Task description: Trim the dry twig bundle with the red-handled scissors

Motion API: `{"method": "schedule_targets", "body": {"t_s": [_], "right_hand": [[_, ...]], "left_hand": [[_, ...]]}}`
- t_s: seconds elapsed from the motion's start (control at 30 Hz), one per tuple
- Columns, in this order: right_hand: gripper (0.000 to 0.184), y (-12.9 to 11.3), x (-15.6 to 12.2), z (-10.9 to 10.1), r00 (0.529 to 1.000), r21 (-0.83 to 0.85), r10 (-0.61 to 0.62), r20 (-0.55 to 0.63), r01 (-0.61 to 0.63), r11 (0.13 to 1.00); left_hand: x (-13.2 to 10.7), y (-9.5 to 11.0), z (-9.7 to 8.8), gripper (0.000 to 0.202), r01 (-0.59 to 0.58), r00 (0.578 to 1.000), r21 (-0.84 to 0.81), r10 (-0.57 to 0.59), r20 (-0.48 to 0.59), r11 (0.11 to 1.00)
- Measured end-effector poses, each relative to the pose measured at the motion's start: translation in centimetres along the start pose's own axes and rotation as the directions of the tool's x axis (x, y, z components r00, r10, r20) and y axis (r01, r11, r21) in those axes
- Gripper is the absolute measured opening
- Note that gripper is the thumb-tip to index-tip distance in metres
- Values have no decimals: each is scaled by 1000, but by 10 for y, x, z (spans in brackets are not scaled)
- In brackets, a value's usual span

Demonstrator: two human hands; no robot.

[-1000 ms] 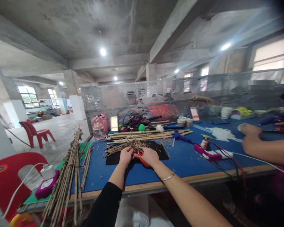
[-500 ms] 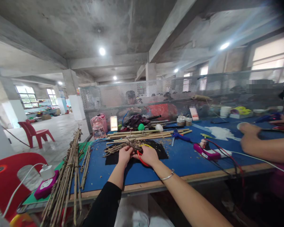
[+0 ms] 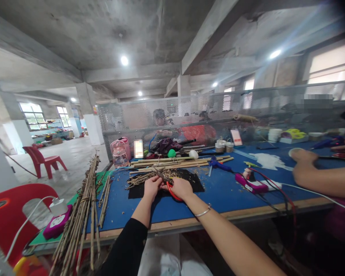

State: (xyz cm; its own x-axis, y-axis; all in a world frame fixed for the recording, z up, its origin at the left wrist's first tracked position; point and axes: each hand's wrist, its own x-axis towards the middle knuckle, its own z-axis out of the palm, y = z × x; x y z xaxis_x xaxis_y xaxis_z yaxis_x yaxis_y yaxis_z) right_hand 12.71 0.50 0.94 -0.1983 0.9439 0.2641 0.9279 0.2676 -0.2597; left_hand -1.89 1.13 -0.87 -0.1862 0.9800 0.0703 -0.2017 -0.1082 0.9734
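Observation:
Over a black mat [image 3: 198,185], my left hand [image 3: 151,188] is closed in a pinch on a short twig, mostly hidden by the fingers. My right hand [image 3: 182,188] wraps round red-handled pruning shears [image 3: 170,191]. Their dark jaws point left, close to the left fingertips. Just beyond the hands lies a heap of cut twigs [image 3: 139,179] with chips scattered about. Longer, pale sticks [image 3: 172,165] lie across the table behind it.
A tall bundle of sticks [image 3: 82,207] leans over the table's left end, near a purple power strip [image 3: 57,225]. A blue glue gun [image 3: 220,165] and another purple power strip [image 3: 251,185] with cords lie right. A co-worker's arm [image 3: 319,174] reaches in at far right.
The yellow handle of the shears, spread above my right hand before, no longer shows, so the handles have been squeezed together. Both hands stay in the same place.

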Motion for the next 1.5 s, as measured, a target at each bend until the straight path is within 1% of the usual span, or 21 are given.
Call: {"method": "schedule_targets", "body": {"t_s": [0.1, 0.17, 0.27, 0.37, 0.5, 0.6, 0.8, 0.97, 1.17, 1.27, 1.4, 1.5], "right_hand": [[59, 0, 0, -1, 1000, -3, 0, 8, 0, 1000], [59, -1, 0, -2, 1000, -7, -1, 2, 1, 1000], [60, -1, -1, -2, 1000, -10, 9, -15, -10, 1000], [65, -1, -2, -2, 999, -9, -9, -47, 8, 1000], [68, -1, -2, 0, 995, -6, -57, -83, 56, 998], [66, -1, -2, 0, 992, -11, -69, -101, 68, 998], [59, 0, -1, 1, 996, 13, -55, -67, 56, 998], [58, 1, 0, 1, 999, 27, -31, -23, 32, 999], [60, 1, 1, 2, 1000, 12, -15, 11, 15, 1000], [62, 1, 1, 1, 1000, -1, -6, 17, 6, 1000], [62, 0, -1, -1, 1000, -18, 7, -10, -7, 1000], [63, -1, -3, -3, 999, -7, -22, -39, 22, 1000]], "left_hand": [[1, -3, -2, 24, -8, 997, -30, 11, 74, 1000], [2, -4, -2, 26, -32, 995, -35, 35, 96, 999], [2, -4, -1, 27, -27, 999, -51, 29, 41, 998], [1, -1, 1, 24, 4, 1000, -79, -4, 7, 997], [-1, 1, 2, 14, 25, 1000, -96, -23, 21, 995], [-1, 1, 3, 13, 31, 999, -98, -27, 47, 995], [-1, -1, 4, 17, 56, 991, -108, -42, 125, 993], [1, -4, 2, 19, 45, 990, -111, -29, 141, 993], [0, -3, 3, 15, 35, 995, -115, -24, 96, 993], [-1, 0, 4, 15, 56, 998, -118, -50, 49, 991], [-1, 2, 3, 14, 47, 999, -108, -50, -19, 993], [0, 2, 2, 14, 29, 998, -79, -33, -49, 996]]}}
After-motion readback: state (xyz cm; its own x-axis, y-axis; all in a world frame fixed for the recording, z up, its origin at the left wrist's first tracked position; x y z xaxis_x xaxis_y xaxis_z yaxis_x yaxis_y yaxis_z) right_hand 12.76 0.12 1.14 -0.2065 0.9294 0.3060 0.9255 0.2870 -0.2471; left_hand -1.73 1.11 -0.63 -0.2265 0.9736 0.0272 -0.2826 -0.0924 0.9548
